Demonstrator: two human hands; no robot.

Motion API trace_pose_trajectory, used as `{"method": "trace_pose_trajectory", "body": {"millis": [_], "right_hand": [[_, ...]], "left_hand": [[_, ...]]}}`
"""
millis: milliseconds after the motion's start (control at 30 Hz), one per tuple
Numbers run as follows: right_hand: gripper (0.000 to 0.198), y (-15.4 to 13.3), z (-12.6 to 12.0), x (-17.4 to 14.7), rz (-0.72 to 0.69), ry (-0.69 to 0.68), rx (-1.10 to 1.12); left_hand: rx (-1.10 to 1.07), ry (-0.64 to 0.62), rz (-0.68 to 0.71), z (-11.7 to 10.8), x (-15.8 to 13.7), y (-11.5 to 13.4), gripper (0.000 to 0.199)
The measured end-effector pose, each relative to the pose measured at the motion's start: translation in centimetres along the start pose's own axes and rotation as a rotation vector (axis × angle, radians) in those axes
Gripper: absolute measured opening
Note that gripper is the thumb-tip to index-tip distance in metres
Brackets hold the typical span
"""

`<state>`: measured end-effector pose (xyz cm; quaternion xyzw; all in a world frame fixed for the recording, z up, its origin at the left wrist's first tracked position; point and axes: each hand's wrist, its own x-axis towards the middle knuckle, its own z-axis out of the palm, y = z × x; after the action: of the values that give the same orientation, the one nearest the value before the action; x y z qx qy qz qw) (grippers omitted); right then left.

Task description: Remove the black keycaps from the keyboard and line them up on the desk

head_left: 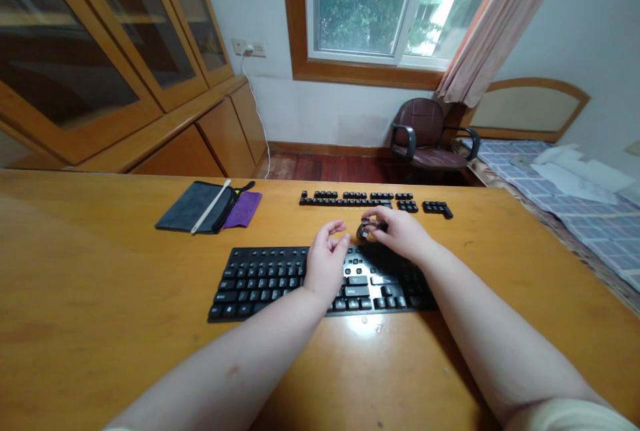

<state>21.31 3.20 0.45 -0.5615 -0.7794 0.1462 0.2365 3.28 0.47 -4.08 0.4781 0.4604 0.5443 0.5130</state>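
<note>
A black keyboard (pixel 270 282) lies on the wooden table in front of me. Near its middle right, a shiny part of the plate shows bare, with small key posts where no caps sit. My left hand (pixel 327 254) is over the middle of the keyboard, its fingers curved and apart with nothing in them. Just past the keyboard's back edge, the fingers of my right hand (pixel 397 234) are closed on a bundled dark cable (pixel 365 229), which seems to have a metal plug end. My right arm and its shadow hide part of the keyboard's right side.
Loose black keycaps (pixel 345 202) stand in rows along the table's far side, with another group (pixel 437 208) farther right. To the left lie a grey pouch (pixel 183 207), a thin white stick (pixel 211 206) and a purple cloth (pixel 245 209). A chair (pixel 425 131) stands beyond the table.
</note>
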Motion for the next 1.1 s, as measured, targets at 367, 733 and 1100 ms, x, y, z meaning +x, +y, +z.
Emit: {"method": "trace_pose_trajectory", "body": {"millis": [367, 733, 1100], "right_hand": [[0.019, 7.7, 0.9, 1.1, 0.267, 0.003, -0.219], [0.025, 6.9, 1.3, 1.1, 0.284, -0.016, -0.288], [0.025, 6.6, 1.4, 0.9, 0.226, 0.027, -0.377]], "left_hand": [[-0.036, 0.079, -0.014, -0.3, 0.1, -0.2, 0.022], [-0.043, 0.07, -0.03, -0.2, 0.1, 0.1, 0.022], [-0.064, 0.064, -0.064, -0.1, -0.1, 1.0, 0.022]]}}
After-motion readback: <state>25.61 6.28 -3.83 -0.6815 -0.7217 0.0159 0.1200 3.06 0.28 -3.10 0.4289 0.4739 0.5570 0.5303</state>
